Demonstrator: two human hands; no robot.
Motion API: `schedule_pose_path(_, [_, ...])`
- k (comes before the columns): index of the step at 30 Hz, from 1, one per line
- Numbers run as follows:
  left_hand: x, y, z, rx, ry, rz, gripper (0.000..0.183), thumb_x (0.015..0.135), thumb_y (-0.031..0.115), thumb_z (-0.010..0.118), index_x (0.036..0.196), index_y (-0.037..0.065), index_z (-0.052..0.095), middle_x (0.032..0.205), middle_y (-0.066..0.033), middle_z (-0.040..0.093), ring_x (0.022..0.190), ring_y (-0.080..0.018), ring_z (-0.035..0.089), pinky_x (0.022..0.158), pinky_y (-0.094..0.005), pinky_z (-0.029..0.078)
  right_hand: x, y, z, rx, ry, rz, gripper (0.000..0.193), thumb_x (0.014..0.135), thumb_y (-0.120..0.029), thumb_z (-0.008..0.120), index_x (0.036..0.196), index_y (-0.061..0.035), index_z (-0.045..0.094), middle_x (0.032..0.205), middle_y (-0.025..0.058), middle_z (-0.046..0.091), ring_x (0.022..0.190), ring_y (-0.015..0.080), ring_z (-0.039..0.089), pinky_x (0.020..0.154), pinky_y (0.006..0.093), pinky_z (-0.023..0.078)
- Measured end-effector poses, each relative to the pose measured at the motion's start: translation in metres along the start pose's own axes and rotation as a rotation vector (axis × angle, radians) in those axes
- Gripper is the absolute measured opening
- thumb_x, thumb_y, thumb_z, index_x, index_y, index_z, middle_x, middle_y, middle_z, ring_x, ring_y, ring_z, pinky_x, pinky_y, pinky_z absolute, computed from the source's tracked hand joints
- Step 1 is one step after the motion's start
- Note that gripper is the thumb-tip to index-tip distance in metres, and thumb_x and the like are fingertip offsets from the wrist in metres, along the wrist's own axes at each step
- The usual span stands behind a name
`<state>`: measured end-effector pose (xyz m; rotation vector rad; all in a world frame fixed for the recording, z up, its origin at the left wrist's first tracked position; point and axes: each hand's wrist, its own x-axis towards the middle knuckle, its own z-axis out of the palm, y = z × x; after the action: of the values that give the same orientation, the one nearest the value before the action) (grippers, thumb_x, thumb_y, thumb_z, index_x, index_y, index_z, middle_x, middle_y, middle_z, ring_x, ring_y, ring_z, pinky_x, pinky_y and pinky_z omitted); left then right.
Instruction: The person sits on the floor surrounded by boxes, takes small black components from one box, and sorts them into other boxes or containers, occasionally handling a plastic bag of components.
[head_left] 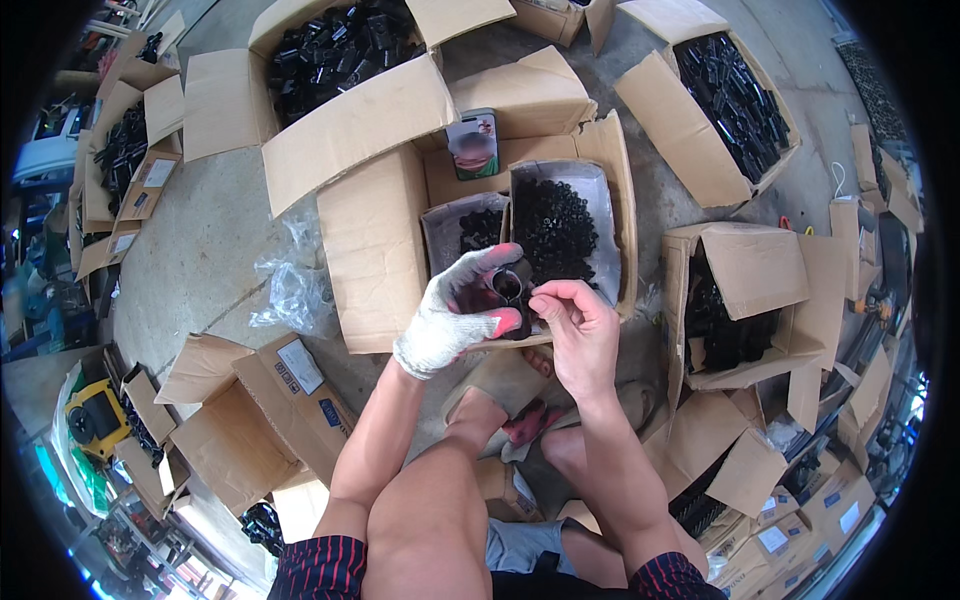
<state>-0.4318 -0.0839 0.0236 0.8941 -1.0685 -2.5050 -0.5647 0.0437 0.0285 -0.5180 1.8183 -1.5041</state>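
Observation:
My left hand, in a white knit glove with red fingertips, grips a short black tubular part with its round opening turned up. My right hand is bare, thumb and forefinger pinched together at the right side of that part. Whatever sits in the pinch is too small to make out. Just beyond both hands, an open cardboard box holds two grey trays. The larger tray has a heap of small black pieces; the smaller tray has fewer such pieces.
A phone leans against the box's far wall. Cartons of black parts stand at far left, far right and right. A crumpled plastic bag and an open carton lie leftward. My legs are below.

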Motion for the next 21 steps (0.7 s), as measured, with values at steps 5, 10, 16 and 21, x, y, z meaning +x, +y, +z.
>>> schedule_pose_path(5, [0.002,-0.004,0.0,0.086,-0.002,0.022,0.079,0.076,-0.006,0.083,0.148,0.004,0.052,0.135,-0.0068,0.062,0.113,-0.0134,0.064,0.093,-0.0281,0.055,-0.002,0.001,0.002,-0.067,0.04,-0.046,0.008,0.092,-0.001,0.075,0.098,0.0023,0.071,0.086,0.0045,0.072,0.072,0.0076,0.061,0.066,0.0245,0.049])
schedule_pose_path(10, [0.003,-0.011,-0.006,0.091,-0.035,0.043,0.077,0.077,-0.009,0.081,0.148,0.003,0.052,0.137,-0.0071,0.062,0.116,-0.0141,0.063,0.095,-0.029,0.055,-0.001,-0.005,0.001,-0.275,0.022,-0.175,0.012,0.09,-0.002,0.076,0.101,0.0013,0.072,0.086,0.0094,0.071,0.069,0.0129,0.063,0.066,0.0276,0.05])
schedule_pose_path(16, [0.005,-0.014,0.013,0.618,0.113,0.231,0.072,0.08,-0.006,0.078,0.147,0.004,0.054,0.133,-0.01,0.066,0.115,-0.0189,0.067,0.096,-0.0303,0.056,-0.013,0.009,0.018,-0.015,0.152,-0.003,0.02,0.094,-0.01,0.076,0.105,0.0068,0.072,0.085,0.0058,0.071,0.076,0.011,0.065,0.068,0.0268,0.052])
schedule_pose_path(21, [-0.006,-0.016,0.028,1.101,0.193,0.35,0.078,0.076,-0.008,0.077,0.149,0.007,0.053,0.129,-0.014,0.07,0.111,-0.023,0.072,0.093,-0.0307,0.057,0.008,0.015,0.012,0.076,-0.064,0.42,0.029,0.099,-0.016,0.073,0.116,0.0065,0.071,0.105,0.0051,0.072,0.09,0.0065,0.063,0.078,0.0234,0.051])
